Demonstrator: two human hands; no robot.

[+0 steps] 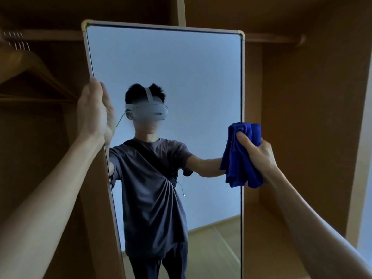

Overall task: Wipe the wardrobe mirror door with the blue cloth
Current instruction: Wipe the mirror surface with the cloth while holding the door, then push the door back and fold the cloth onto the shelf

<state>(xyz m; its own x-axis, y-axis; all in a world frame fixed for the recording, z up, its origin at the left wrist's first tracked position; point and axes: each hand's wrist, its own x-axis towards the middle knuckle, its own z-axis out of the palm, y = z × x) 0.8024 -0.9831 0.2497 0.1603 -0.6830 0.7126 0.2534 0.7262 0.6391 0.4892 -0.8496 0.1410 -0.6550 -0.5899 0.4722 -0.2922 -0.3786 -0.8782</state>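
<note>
His left hand (94, 111) clamps the left edge of the mirror door (165, 81) while the right hand (256, 153) presses the bunched blue cloth (239, 158) against its right edge, where a hard push could swing the door or smear fingerprints.

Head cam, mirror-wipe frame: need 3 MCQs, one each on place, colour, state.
1. Where is the cloth?
A. the mirror's right edge
B. the mirror's top left corner
C. on the hangers

2. What colour is the cloth?
A. white
B. blue
C. red

3. What is the left hand doing?
A. hanging free
B. holding a hanger
C. gripping the mirror's left edge

Answers:
1 A, the bunch overlaps the mirror frame's right side at mid-height.
2 B, it is deep blue.
3 C, the fingers wrap over the frame while the right hand grips the cloth.
</note>
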